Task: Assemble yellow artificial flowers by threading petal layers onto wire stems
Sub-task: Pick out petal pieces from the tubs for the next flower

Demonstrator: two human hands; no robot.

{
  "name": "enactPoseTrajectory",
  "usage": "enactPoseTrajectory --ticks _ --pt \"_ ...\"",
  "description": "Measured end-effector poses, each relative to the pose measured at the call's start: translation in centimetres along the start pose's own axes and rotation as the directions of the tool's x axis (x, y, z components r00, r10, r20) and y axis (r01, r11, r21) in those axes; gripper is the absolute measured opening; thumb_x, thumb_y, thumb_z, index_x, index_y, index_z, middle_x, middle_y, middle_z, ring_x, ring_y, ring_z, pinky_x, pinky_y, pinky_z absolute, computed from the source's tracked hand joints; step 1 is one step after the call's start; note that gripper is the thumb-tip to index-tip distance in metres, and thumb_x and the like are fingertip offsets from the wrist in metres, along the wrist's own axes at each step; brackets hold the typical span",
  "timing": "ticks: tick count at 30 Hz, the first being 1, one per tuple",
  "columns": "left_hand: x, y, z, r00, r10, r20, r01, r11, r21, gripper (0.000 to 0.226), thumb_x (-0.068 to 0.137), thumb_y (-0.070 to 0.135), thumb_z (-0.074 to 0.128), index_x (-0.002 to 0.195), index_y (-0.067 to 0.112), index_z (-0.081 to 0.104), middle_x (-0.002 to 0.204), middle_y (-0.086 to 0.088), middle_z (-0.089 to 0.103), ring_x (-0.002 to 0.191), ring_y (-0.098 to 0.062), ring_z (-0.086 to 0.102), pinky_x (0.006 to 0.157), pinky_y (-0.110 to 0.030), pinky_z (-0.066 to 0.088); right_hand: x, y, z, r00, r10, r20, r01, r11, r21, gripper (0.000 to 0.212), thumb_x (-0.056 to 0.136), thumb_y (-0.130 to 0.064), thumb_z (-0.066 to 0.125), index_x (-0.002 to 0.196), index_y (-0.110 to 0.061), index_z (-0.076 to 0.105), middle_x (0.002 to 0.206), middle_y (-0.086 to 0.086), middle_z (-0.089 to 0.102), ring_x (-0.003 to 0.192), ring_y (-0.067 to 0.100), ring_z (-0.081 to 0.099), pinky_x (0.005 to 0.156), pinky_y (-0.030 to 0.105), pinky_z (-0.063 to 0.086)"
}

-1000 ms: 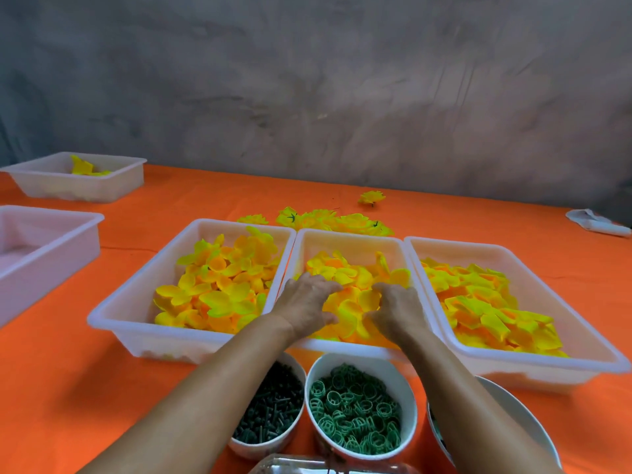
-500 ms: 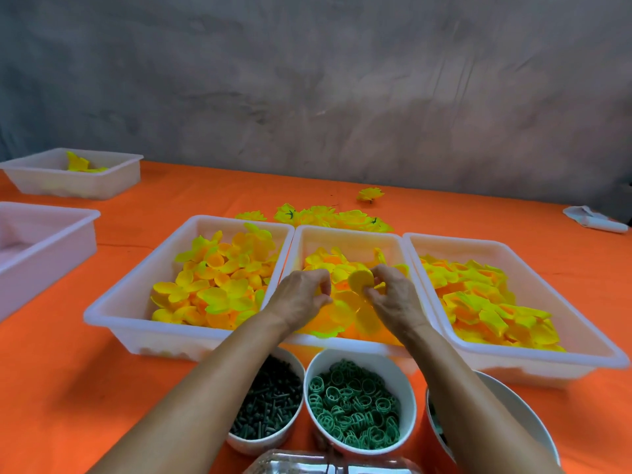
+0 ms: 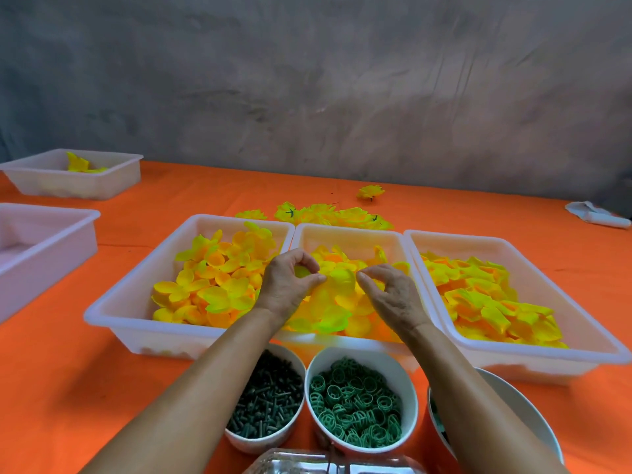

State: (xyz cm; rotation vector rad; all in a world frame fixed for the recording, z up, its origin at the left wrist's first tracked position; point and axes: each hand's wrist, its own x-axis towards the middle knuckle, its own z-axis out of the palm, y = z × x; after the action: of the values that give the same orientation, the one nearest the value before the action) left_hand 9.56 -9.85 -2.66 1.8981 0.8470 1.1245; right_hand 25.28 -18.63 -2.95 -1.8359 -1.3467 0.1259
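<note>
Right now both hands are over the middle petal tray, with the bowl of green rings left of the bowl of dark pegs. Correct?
Not quite. The head view shows the bowl of green rings right of the bowl of dark pegs. Left hand and right hand are over the middle petal tray.

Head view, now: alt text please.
Two bare hands work over the middle tray of yellow petals: the left hand pinches a petal, the right hand has its fingers curled beside it. Petal-filled trays flank it on an orange table; bowls of green parts sit nearer.
</note>
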Motion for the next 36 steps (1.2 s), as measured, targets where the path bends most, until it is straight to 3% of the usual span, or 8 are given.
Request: enactPoseTrajectory --ticks 4,6,8,13,18,27,31,36 --pt "-0.19 0.17 0.08 0.998 0.036 0.044 -0.032 0.996 -0.081 0.023 0.072 -0.004 0.074 0.071 0.014 0.059 0.074 0.001 0.061 0.072 -0.008 0.058 0.062 -0.021 0.051 -0.69 -1.00 -0.33 0.981 -0.040 0.191 -0.013 0.963 0.271 0.006 0.083 -0.024 0.071 0.086 -0.020 0.075 0.087 -0.003 0.075 0.081 0.001 0.062 0.071 0.021 0.049" --pt "-0.32 0.33 0.13 0.993 0.059 0.107 -0.046 0.992 -0.120 0.025 0.072 -0.007 0.074 0.071 0.014 0.060 0.072 0.004 0.060 0.068 0.001 0.056 0.061 -0.014 0.048 -0.74 -0.91 -0.18 0.961 -0.049 0.272 -0.040 0.949 0.312 0.005 0.078 -0.009 0.075 0.083 -0.006 0.074 0.077 0.014 0.071 0.072 0.010 0.058 0.065 0.034 0.049" --pt "-0.36 0.38 0.15 0.985 0.066 0.159 -0.049 0.993 -0.112 0.022 0.072 -0.007 0.074 0.074 0.012 0.062 0.073 0.005 0.061 0.069 0.002 0.056 0.065 -0.013 0.047 -0.67 -0.76 -0.14 0.959 -0.040 0.281 -0.068 0.929 0.363 0.003 0.078 0.002 0.071 0.076 0.001 0.070 0.064 0.012 0.064 0.065 0.012 0.052 0.061 0.030 0.042" --pt "-0.45 0.55 0.61 0.954 0.003 0.301 -0.007 1.000 0.011 0.017 0.077 -0.004 0.070 0.093 0.003 0.069 0.084 -0.002 0.063 0.082 -0.010 0.056 0.075 -0.019 0.047 -0.50 -0.68 -0.12 0.970 -0.052 0.236 -0.033 0.939 0.342 0.013 0.080 0.004 0.068 0.080 0.016 0.062 0.068 0.012 0.048 0.066 0.018 0.038 0.060 0.029 0.031" --pt "-0.43 0.70 0.66 0.954 0.051 0.295 -0.091 0.988 0.122 0.003 0.080 0.004 0.072 0.081 0.004 0.069 0.074 -0.001 0.058 0.074 -0.014 0.050 0.066 -0.023 0.039 -0.51 -0.60 0.00 0.973 -0.084 0.214 0.003 0.936 0.352 0.019 0.079 0.005 0.068 0.073 0.017 0.055 0.065 0.009 0.039 0.063 0.015 0.031 0.056 0.027 0.026" --pt "-0.17 0.03 0.66 0.988 0.077 0.135 -0.089 0.993 0.084 0.047 0.069 0.010 0.082 0.054 0.021 0.039 0.055 0.007 0.033 0.054 -0.009 0.028 0.050 -0.022 0.024 -0.44 -0.49 0.08 0.953 -0.081 0.291 -0.059 0.895 0.441 0.017 0.077 0.008 0.069 0.090 0.017 0.062 0.078 0.012 0.058 0.075 0.020 0.052 0.068 0.037 0.043" --pt "-0.24 0.12 0.75 0.971 0.088 0.224 -0.112 0.988 0.101 0.051 0.068 0.008 0.082 0.053 0.021 0.034 0.055 0.007 0.030 0.054 -0.009 0.025 0.050 -0.022 0.023 -0.33 -0.37 0.22 0.948 -0.089 0.306 -0.063 0.889 0.454 0.024 0.078 0.007 0.069 0.080 0.026 0.053 0.072 0.012 0.042 0.069 0.021 0.035 0.061 0.033 0.030" --pt "-0.44 0.45 0.69 0.966 0.076 0.249 -0.086 0.996 0.029 0.024 0.078 0.007 0.074 0.063 0.011 0.055 0.061 0.003 0.044 0.059 -0.009 0.036 0.058 -0.022 0.032 -0.18 -0.03 0.26 0.967 -0.094 0.235 -0.020 0.899 0.438 0.014 0.081 0.006 0.066 0.075 0.016 0.058 0.069 0.009 0.045 0.067 0.017 0.039 0.060 0.029 0.035"
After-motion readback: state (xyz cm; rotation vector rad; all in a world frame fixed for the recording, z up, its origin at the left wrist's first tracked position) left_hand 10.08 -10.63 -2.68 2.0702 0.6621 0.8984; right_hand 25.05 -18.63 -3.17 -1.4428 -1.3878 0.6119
